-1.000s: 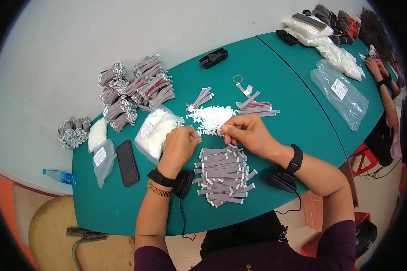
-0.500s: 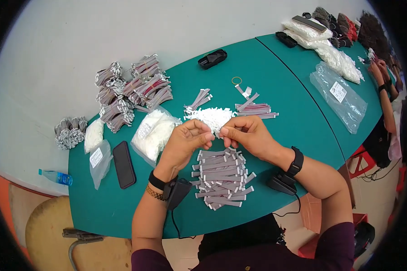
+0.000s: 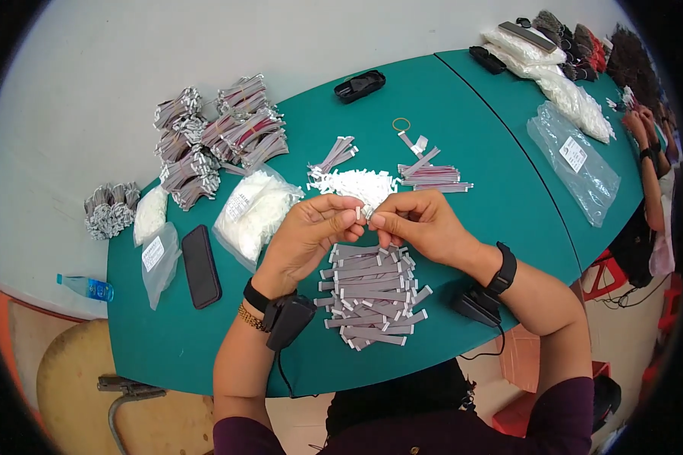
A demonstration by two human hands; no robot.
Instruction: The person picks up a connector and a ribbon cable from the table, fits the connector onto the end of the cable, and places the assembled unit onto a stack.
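Observation:
Both hands meet over the near edge of a heap of small white plastic connector pieces. Thumb and forefinger of my left hand pinch one small white connector piece. My right hand is closed in a pinch on a small pale connector end, almost touching the left one; whatever runs from it into the palm is hidden. Just below the hands lies a loose stack of short grey ribbon cables with white ends. Beyond the heap are a few more ribbon cables and, to the right, a neater cable stack.
Bundled cables and a clear bag of white pieces stand left, by a dark phone and an empty plastic bag. A black case lies far back. Another person's hands work at far right.
The fingertips have drawn closer together, and the small white pieces now show between them. The whole view has shifted slightly; the cable stacks look the same.

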